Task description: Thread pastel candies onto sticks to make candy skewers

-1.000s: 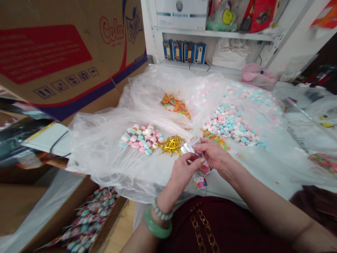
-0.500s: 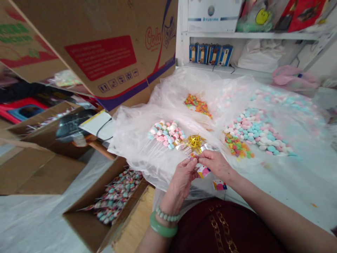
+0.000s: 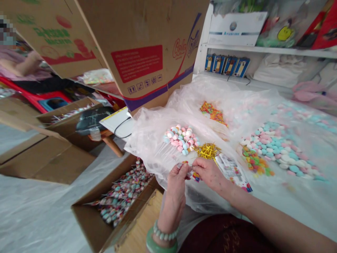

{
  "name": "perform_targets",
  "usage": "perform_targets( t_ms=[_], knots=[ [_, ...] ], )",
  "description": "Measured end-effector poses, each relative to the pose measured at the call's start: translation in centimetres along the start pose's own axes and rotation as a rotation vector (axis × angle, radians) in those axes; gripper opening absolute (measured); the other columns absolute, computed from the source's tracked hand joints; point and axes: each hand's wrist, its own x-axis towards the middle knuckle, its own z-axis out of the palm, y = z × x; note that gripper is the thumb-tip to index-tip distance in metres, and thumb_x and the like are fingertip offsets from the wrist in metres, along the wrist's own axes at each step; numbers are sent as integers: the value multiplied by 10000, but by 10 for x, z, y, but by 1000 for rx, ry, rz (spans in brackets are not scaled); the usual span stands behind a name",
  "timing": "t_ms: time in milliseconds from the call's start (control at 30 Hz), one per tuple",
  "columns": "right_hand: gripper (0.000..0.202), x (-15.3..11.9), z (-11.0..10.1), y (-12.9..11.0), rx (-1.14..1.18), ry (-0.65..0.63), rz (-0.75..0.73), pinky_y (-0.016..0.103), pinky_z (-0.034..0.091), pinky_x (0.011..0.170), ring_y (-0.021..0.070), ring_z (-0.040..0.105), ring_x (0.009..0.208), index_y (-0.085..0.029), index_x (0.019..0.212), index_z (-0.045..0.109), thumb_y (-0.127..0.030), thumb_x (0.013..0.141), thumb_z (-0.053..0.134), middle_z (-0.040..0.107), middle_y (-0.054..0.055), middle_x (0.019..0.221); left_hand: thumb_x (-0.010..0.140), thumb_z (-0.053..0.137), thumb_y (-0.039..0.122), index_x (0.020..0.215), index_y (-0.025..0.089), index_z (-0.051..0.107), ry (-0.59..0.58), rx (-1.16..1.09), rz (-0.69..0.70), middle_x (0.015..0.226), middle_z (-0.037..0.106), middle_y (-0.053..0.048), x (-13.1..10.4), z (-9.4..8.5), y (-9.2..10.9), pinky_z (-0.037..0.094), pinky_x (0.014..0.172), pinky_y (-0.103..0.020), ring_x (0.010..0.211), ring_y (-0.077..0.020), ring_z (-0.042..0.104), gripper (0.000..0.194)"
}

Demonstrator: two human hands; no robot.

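Note:
Between the fingertips of both hands is a small clear plastic bag (image 3: 195,176) with a colourful print, its contents mostly hidden. My left hand (image 3: 177,181), with green bracelets at the wrist, pinches it from the left. From the right, my right hand (image 3: 207,173) pinches it with thumb and forefinger. Just beyond the fingers lies a heap of gold twist ties (image 3: 208,151). Pastel candies on white sticks (image 3: 182,138) are piled to the left of the ties. A stack of flat printed bags (image 3: 233,170) lies beside my right hand.
Ring-shaped gummies (image 3: 255,161) and loose pastel candies (image 3: 279,144) lie on plastic sheeting (image 3: 147,126). At lower left, a carton (image 3: 86,214) holds many wrapped candy sticks. A tall cardboard box (image 3: 139,31) blocks the back left. Another person's arm (image 3: 23,66) shows at far left.
The view has swung left, so the scene sits further right and a seated person appears. Both hands remain pinched together at the small bag; more of the flat bag stack shows now.

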Motion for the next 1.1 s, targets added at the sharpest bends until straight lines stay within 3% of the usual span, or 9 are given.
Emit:
perform_targets(
  t_ms=[133, 233, 300, 367, 467, 600, 733, 867, 1100],
  knots=[
    [262, 21, -6, -5, 34, -32, 28, 232, 343, 521, 102, 463, 502, -188, 547, 513, -289, 788, 538, 497, -34, 509, 598, 804, 306, 725, 123, 654, 23, -103, -84, 664, 656, -13, 7, -16, 18, 480, 540, -238, 571, -119, 583, 269],
    [202, 53, -7, -9, 352, 119, 252, 217, 381, 496, 94, 521, 493, -191, 699, 550, -362, 806, 550, 595, -24, 610, 654, 774, 241, 739, 129, 655, 106, -214, -117, 692, 672, -14, 13, -26, 30, 518, 544, -261, 570, -128, 610, 184],
    [166, 79, -3, -12, 545, 143, 419, 206, 392, 474, 97, 545, 503, -190, 792, 562, -354, 782, 591, 627, -11, 647, 727, 710, 178, 745, 129, 659, 141, -259, -106, 714, 682, -19, 16, -30, 35, 532, 561, -260, 590, -129, 628, 73],
    [136, 101, 3, -13, 602, 118, 502, 204, 382, 441, 100, 520, 466, -175, 755, 560, -299, 749, 616, 601, -7, 575, 792, 633, 132, 734, 129, 657, 169, -301, -114, 703, 681, -20, 19, -33, 39, 540, 578, -262, 602, -131, 639, 63],
    [134, 113, 6, -9, 592, 136, 495, 192, 305, 399, 79, 409, 405, -177, 637, 521, -220, 683, 640, 505, -43, 465, 853, 554, 119, 719, 139, 651, 226, -385, -154, 670, 671, -11, 21, -36, 43, 546, 601, -276, 581, -126, 636, 166],
    [153, 77, -8, 3, 558, 178, 395, 219, 217, 414, 70, 311, 425, -178, 565, 511, -210, 655, 631, 411, -66, 438, 881, 537, 154, 706, 152, 643, 274, -502, -181, 670, 674, -11, 21, -41, 49, 552, 660, -301, 608, -128, 645, 205],
    [100, 14, -30, 10, 444, 130, 179, 251, 280, 496, 100, 372, 506, -178, 601, 566, -226, 687, 581, 450, -40, 502, 896, 526, 191, 698, 156, 645, 305, -565, -210, 677, 684, -26, 24, -42, 54, 549, 715, -325, 660, -145, 662, 233],
    [106, -36, -37, 13, 388, 83, 163, 269, 323, 556, 124, 408, 563, -191, 696, 608, -247, 760, 544, 454, -30, 552, 911, 504, 196, 693, 165, 647, 321, -595, -231, 673, 689, -16, 25, -35, 55, 547, 743, -334, 672, -142, 669, 263],
    [167, -57, -36, 22, 164, -27, 106, 262, 350, 583, 139, 471, 620, -207, 727, 576, -259, 851, 478, 476, -27, 608, 927, 470, 208, 687, 146, 646, 306, -596, -233, 685, 699, -35, 17, -17, 58, 549, 772, -365, 694, -160, 679, 304]
  ],
)
